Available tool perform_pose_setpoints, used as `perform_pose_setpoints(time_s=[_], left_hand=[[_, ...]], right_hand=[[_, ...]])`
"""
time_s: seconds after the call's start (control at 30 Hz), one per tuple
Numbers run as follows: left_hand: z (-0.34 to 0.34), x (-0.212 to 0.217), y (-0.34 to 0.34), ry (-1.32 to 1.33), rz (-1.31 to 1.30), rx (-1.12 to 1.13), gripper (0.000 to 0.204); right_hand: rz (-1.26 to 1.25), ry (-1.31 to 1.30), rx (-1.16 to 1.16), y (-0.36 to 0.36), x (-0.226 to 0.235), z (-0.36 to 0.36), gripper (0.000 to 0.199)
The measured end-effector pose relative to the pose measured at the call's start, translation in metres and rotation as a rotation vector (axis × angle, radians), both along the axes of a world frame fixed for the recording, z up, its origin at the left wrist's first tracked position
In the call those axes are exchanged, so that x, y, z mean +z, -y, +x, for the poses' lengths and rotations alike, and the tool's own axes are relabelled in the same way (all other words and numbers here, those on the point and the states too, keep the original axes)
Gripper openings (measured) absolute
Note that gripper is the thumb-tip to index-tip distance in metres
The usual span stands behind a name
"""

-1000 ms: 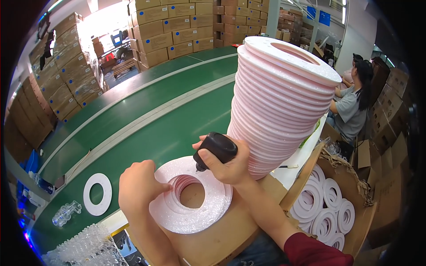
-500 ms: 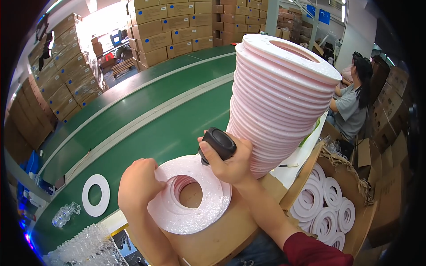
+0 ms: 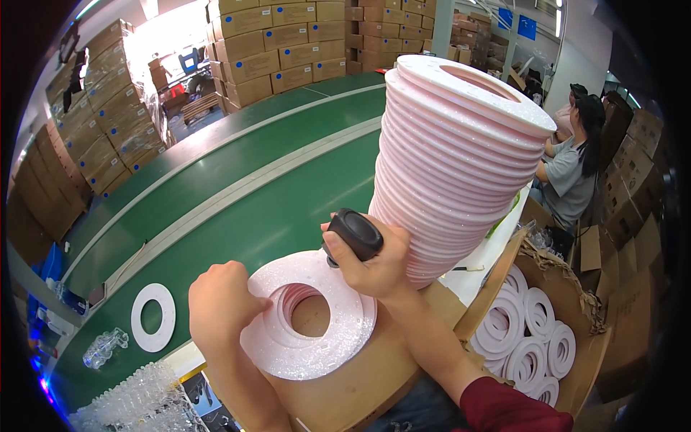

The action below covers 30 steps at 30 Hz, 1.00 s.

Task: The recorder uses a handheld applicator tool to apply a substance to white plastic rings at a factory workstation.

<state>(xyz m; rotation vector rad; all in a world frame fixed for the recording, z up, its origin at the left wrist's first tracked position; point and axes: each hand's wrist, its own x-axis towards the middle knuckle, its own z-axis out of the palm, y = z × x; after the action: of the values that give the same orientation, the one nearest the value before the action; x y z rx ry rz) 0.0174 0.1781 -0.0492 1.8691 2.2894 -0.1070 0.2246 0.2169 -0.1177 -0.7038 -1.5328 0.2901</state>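
A flat, glittery pale-pink ring (image 3: 309, 354) with a round hole lies on top of a short stack of like rings in front of me. My left hand (image 3: 227, 306) grips its left edge, thumb on the upper face and the other fingers curled, partly hidden. In my right hand (image 3: 381, 270) is a black hand tool (image 3: 355, 234) with a rounded end, held at the ring's upper right; its tip is hardly visible. A tall, slightly leaning stack of pink-white rings (image 3: 453, 165) rises just beyond my right hand. Brown cardboard (image 3: 345, 396) lies beneath the work.
At right, an open carton (image 3: 597, 345) holds several rings. A single white ring (image 3: 153, 347) and a clear plastic piece (image 3: 106, 348) lie on the green conveyor belt (image 3: 216, 237). Clear plastic pieces (image 3: 144, 399) are heaped at lower left. People (image 3: 572, 173) sit at far right; stacked cartons (image 3: 281, 43) stand behind.
The single ring and clear plastic piece on the belt have shifted very slightly left. My left hand has moved a touch; my right hand and the tool look nearly unchanged.
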Motion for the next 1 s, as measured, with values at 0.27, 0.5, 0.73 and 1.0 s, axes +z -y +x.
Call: perform_pose_setpoints(time_s=[0.27, 0.5, 0.73, 1.0], left_hand=[[-0.008, -0.015, -0.004, 0.142, 0.171, -0.180, 0.035], [-0.012, -0.017, -0.006, 0.143, 0.174, -0.201, 0.045], [-0.008, -0.016, -0.007, 0.152, 0.160, -0.191, 0.044], [-0.007, -0.011, -0.005, 0.193, 0.117, -0.153, 0.039]], right_hand=[[-0.014, -0.071, 0.183, 0.004, 0.005, -0.001, 0.013], [-0.066, -0.053, 0.197, 0.002, 0.001, -0.004, 0.013], [-0.029, -0.004, 0.223, -0.001, -0.001, -0.002, 0.017], [-0.076, -0.081, 0.228, 0.004, 0.003, -0.002, 0.017]])
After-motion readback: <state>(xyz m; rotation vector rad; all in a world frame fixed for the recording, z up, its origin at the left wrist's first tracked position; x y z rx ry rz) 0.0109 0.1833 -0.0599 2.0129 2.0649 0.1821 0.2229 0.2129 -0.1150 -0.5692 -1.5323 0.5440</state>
